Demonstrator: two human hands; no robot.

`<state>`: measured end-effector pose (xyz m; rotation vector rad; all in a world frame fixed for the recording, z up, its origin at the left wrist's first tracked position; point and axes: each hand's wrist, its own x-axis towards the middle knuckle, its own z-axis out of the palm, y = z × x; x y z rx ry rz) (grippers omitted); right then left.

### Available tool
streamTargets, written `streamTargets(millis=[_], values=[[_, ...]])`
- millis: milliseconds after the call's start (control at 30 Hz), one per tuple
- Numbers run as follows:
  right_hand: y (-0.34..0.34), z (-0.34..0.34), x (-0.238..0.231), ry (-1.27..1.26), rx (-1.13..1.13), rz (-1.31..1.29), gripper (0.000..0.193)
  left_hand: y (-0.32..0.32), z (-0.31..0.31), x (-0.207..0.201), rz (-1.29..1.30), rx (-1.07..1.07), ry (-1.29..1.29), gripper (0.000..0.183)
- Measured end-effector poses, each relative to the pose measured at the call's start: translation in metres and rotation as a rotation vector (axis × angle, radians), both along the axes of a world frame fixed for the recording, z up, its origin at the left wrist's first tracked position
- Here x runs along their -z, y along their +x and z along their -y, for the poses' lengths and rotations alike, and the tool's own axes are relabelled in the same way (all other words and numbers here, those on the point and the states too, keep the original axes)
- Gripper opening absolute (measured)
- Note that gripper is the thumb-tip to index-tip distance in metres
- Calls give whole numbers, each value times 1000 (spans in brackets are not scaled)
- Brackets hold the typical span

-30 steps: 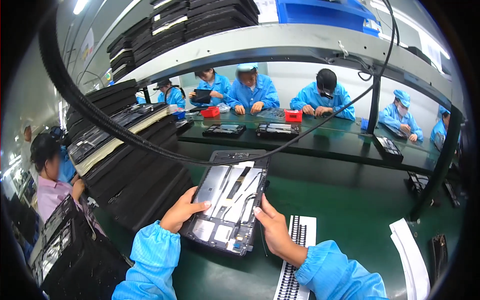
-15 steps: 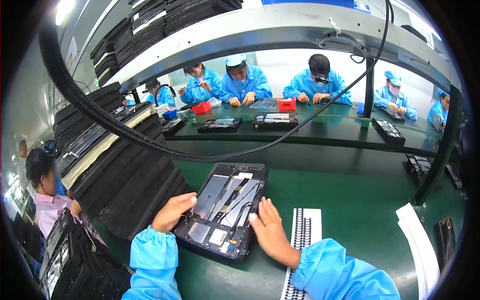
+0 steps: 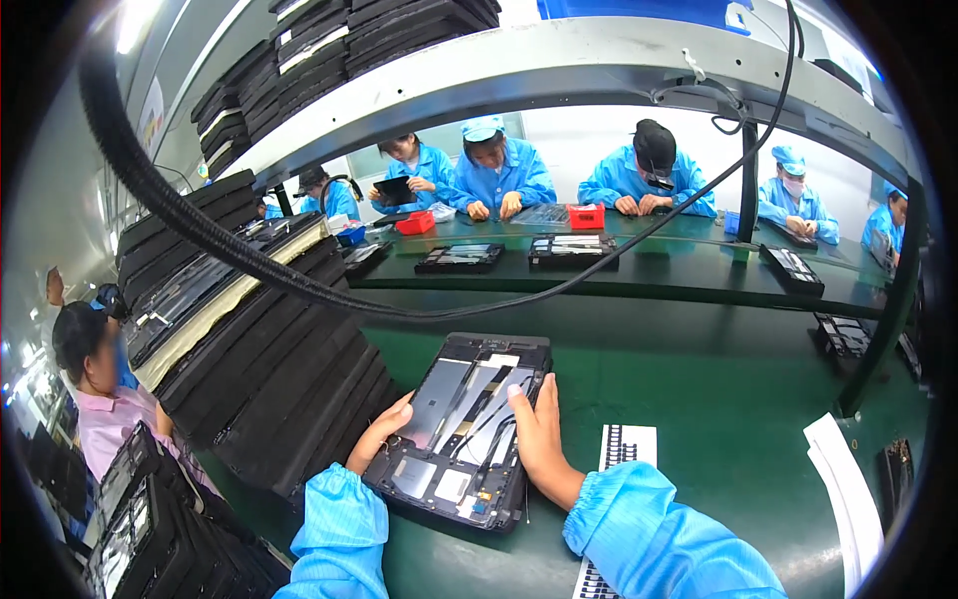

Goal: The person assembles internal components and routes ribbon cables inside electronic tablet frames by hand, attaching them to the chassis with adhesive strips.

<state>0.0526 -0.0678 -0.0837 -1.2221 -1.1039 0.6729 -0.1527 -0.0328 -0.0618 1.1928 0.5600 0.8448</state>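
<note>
In front of me a black tray (image 3: 515, 502) bears an opened tablet (image 3: 467, 409), its silver battery panels, dark cables and small parts exposed. My left hand (image 3: 383, 431) holds the left side, thumb over the edge and fingers mostly hidden beyond the rim. At the right side my right hand (image 3: 542, 439) clasps the edge, its thumb laid over the top and its fingers along the outer wall. The near end of the tray is turned slightly to the right. A white sheet with rows of black strips (image 3: 631, 446) lies beside my right sleeve, partly covered by it.
A tall stack of black trays (image 3: 269, 399) rises close on my left, with more trays (image 3: 150, 509) nearer. A black cable (image 3: 439, 313) droops across the view below a metal shelf (image 3: 559, 65). White paper strips (image 3: 843, 479) lie right. Co-workers in blue sit across the green bench (image 3: 699, 384).
My right thumb has come over the tablet and the fingers have closed along the tray's side. The left hand wraps further round its edge. The view has shifted slightly.
</note>
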Motion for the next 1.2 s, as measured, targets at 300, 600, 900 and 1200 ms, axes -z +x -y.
streamTargets(millis=[300,600,900,1200], values=[[31,-5,2,65,-193,-498,47,-6,-10,17,-18,-136,136,58],[16,20,20,223,-113,-346,39,5,8,6,-118,-215,189,64],[7,33,16,207,-120,-31,46,2,7,8,-59,-212,149,62],[5,35,18,262,-87,193,46,8,9,6,-12,-166,103,63]])
